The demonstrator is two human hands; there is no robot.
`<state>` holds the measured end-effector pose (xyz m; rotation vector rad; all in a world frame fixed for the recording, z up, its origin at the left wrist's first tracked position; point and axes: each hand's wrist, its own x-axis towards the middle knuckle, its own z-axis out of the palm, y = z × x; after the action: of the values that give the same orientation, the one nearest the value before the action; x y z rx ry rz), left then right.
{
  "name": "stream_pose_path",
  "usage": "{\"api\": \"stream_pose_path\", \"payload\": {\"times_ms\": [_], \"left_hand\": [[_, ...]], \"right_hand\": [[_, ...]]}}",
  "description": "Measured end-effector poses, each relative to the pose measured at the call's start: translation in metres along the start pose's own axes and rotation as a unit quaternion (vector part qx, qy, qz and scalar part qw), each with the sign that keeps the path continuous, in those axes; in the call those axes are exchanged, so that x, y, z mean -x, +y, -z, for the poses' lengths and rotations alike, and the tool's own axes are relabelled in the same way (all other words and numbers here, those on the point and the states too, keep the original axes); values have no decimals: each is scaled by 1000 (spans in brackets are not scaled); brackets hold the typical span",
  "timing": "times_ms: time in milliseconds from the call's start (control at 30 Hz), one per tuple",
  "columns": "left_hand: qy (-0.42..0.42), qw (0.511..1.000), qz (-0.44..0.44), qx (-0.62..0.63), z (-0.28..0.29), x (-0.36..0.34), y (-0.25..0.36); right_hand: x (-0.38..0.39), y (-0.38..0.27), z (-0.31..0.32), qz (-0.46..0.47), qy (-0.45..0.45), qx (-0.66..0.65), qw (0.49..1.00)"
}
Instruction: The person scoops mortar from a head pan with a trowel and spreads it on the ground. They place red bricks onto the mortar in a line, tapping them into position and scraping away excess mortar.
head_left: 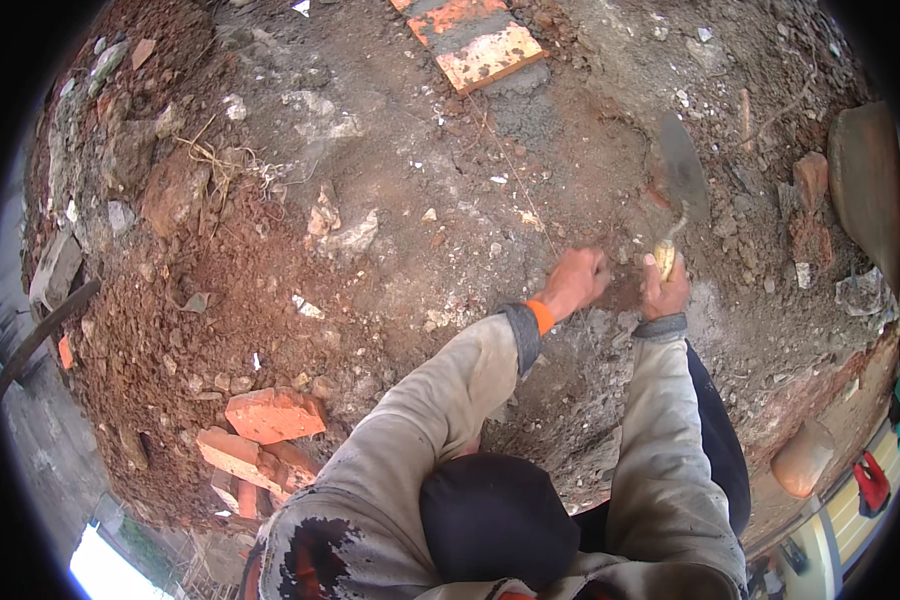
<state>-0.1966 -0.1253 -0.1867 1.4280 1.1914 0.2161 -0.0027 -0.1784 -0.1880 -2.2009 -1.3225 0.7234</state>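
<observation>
**A:** Wide view first: a churned patch of red-brown earth and grey rubble (390, 230) fills the ground, loose and crumbly by the look of it. Top of the picture, laid bricks (475, 42) with pale mortar between them. Lower left, a heap of broken bricks (260, 440), rough-edged; I'd judge those heavy and abrasive to grab.

**B:** And the tool?

**A:** A brick trowel (682, 175), right of centre. The steel blade points up and away, its tip over the dirt, the cranked neck running down to a pale wooden handle. The right hand (665, 290) is wrapped closed around that handle, thumb up near the neck.

**B:** How would it handle?

**A:** Stiff blade, light for its size I'd say, with the weight forward. The handle is the only sensible place to hold; the blade edges look thin and gritty, and the steel is smeared with mortar, so it could be slick.

**B:** Left hand?

**A:** The left hand (578, 280) is curled into a loose fist pressed down at the soil, just beside the right, an orange cuff (539, 316) showing at the wrist. Whether it grips a clod or stone, I cannot tell; the fingers hide it.

**B:** Smallest bits?

**A:** Pale stone chips (342, 232) scattered about, brittle-looking, well apart from both hands.
</observation>
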Motion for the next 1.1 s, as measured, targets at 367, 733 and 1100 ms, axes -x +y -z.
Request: {"api": "stream_pose_path", "payload": {"times_ms": [367, 733, 1100], "left_hand": [[139, 982, 20, -130, 91, 14, -30], [196, 919, 106, -324, 168, -73, -77], [148, 809, 2, -570, 150, -27, -78]], "right_hand": [[1, -101, -3, 18, -47, -104, 993], [38, -137, -25, 37, -114, -112, 986], [30, -145, -64, 52, -206, 26, 977]]}}
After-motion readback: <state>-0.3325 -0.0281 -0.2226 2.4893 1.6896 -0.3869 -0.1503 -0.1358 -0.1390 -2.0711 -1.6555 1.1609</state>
